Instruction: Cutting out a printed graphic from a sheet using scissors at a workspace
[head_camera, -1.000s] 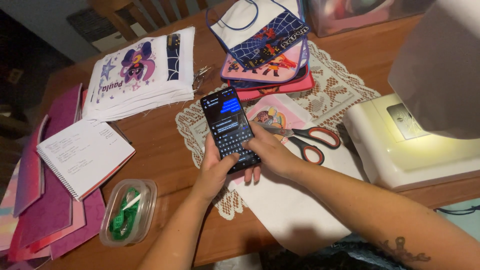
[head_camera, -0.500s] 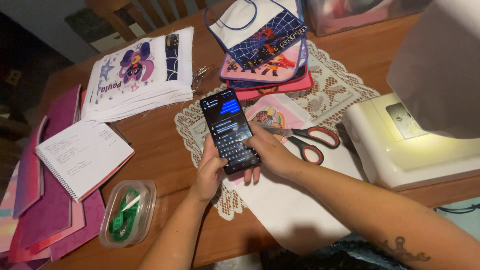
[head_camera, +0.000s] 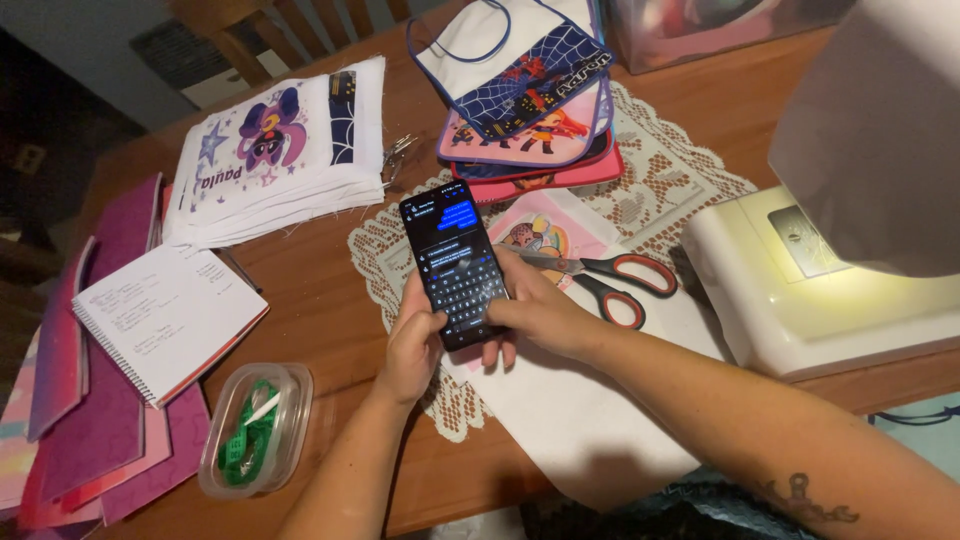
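Hands meet over the middle of the wooden surface (head_camera: 330, 300), both wrapped around a dark smartphone (head_camera: 455, 262) held upright with its lit screen facing the camera. The left hand (head_camera: 413, 345) cups the phone's lower left edge, its grip closed on the case and its thumb resting on the on-screen keyboard. The right hand (head_camera: 537, 312) closes its grip on the lower right side, fingers behind the phone and thumb over the screen.

Beneath the hands lies a cream lace doily (head_camera: 660, 185), with a white piece of fabric (head_camera: 570, 410) spread over it and hanging past the near edge. Red-handled scissors (head_camera: 610, 275) rest on that fabric just to the right of the phone. Beyond the phone sits a pile of printed bibs (head_camera: 530, 100), and to its left a stack of white printed cloths (head_camera: 280, 150). An open spiral notebook (head_camera: 165, 315) lies on pink folders (head_camera: 95, 440) at the left, near a clear plastic tub (head_camera: 255, 430) holding green tape. A white sewing machine (head_camera: 850, 220), its lamp lit, stands at the right.
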